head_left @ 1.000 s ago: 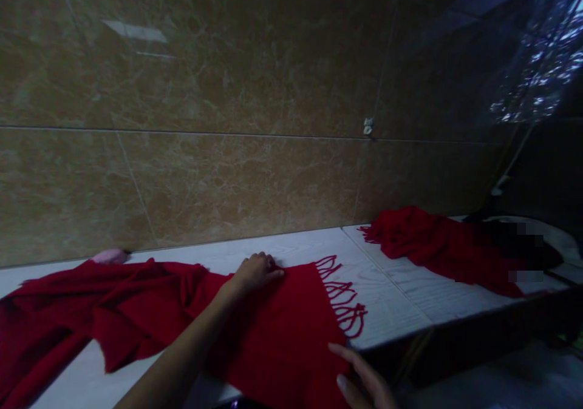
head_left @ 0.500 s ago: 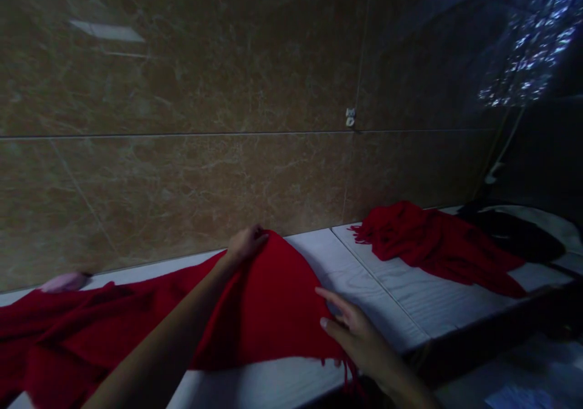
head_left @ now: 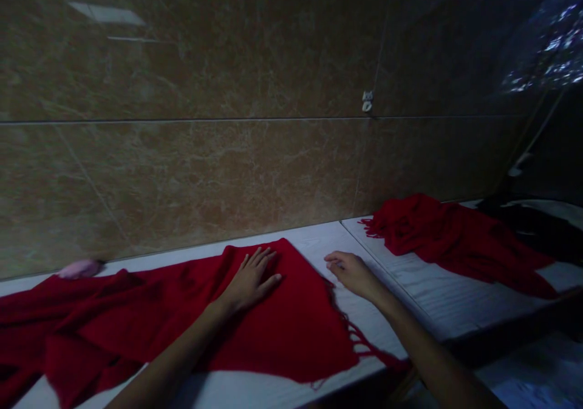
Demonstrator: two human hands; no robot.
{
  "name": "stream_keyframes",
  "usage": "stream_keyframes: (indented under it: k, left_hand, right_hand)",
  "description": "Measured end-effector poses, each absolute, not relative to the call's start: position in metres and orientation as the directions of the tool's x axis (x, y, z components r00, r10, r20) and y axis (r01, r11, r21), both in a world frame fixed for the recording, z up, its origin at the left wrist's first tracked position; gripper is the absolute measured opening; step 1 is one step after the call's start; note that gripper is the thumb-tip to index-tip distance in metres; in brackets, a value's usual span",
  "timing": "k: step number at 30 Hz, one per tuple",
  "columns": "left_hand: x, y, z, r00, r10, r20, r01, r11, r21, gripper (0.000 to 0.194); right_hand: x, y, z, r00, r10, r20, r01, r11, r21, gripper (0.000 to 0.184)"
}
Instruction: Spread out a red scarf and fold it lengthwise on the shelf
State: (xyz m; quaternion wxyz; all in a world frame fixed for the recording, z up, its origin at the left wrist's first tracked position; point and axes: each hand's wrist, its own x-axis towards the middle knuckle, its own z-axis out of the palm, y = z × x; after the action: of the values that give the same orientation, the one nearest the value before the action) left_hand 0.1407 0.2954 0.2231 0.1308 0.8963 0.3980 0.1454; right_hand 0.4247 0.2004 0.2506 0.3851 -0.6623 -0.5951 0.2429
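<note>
A red fringed scarf (head_left: 296, 318) lies along the white table, its right end spread fairly flat and its left part in loose folds. My left hand (head_left: 250, 280) rests palm down on the spread end, fingers stretched and apart. Just right of the scarf's edge, my right hand (head_left: 353, 273) is held above the white surface with its fingers loosely curled and a small gap at the thumb. No cloth shows in it. The fringe tassels (head_left: 357, 336) hang along the right edge, some tangled and trailing toward the table's front.
Another red fringed cloth (head_left: 455, 239) lies bunched at the right, beside a dark item (head_left: 542, 227). A small pink object (head_left: 81, 269) sits by the wall at the left. Brown marble-patterned tiles (head_left: 228, 172) rise behind the table (head_left: 419, 287), with a small white fitting (head_left: 367, 101) on them.
My left hand has let go of the scarf's far edge and lies flat on it. My right hand has left the scarf's right edge and moved farther back. The scarf end lies flatter.
</note>
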Motion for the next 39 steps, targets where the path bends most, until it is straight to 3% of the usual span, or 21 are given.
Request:
stream_keyframes:
  k: [3,8,10,15,18,21,24,30,34,39]
  left_hand:
    - [0.135,0.295,0.222,0.614,0.76,0.211,0.664,-0.643,0.381,0.074]
    - [0.134,0.297,0.217,0.578,0.777,0.249,0.642,-0.621,0.449,0.078]
    - [0.133,0.298,0.215,0.555,0.787,0.27,0.623,-0.608,0.492,0.08]
    - [0.131,0.304,0.21,0.505,0.802,0.319,0.547,-0.583,0.6,0.095]
    - [0.131,0.304,0.21,0.555,0.785,0.275,0.543,-0.593,0.594,0.105]
    - [0.13,0.303,0.211,0.594,0.769,0.235,0.551,-0.602,0.578,0.112]
    - [0.128,0.303,0.211,0.602,0.767,0.222,0.566,-0.607,0.558,0.115]
    - [0.131,0.297,0.218,0.648,0.745,0.157,0.631,-0.64,0.438,0.114]
    - [0.132,0.294,0.225,0.626,0.778,0.051,0.711,-0.596,0.374,0.104]
    - [0.123,0.3,0.227,0.584,0.811,0.028,0.75,-0.552,0.365,0.105]
  right_hand:
    - [0.403,0.24,0.25,0.187,0.974,0.126,0.646,-0.025,-0.763,0.013]
    - [0.357,0.274,0.263,0.125,0.992,0.03,0.562,-0.046,-0.826,0.019]
    - [0.343,0.279,0.273,0.068,0.998,-0.008,0.485,-0.04,-0.873,0.015]
    - [0.328,0.281,0.29,-0.187,0.971,-0.15,0.173,-0.117,-0.978,0.051]
    - [0.324,0.283,0.292,-0.379,0.903,-0.202,0.004,-0.217,-0.976,0.047]
    - [0.331,0.295,0.299,-0.314,0.922,-0.229,0.228,-0.161,-0.96,0.033]
    - [0.356,0.318,0.319,-0.036,0.979,-0.198,0.6,-0.138,-0.788,0.02]
    - [0.416,0.349,0.357,0.313,0.918,0.245,0.751,-0.082,-0.655,0.01]
    - [0.418,0.318,0.332,0.267,0.902,0.339,0.793,-0.006,-0.609,0.018]
    - [0.411,0.248,0.26,0.084,0.98,0.178,0.796,0.042,-0.604,0.018]
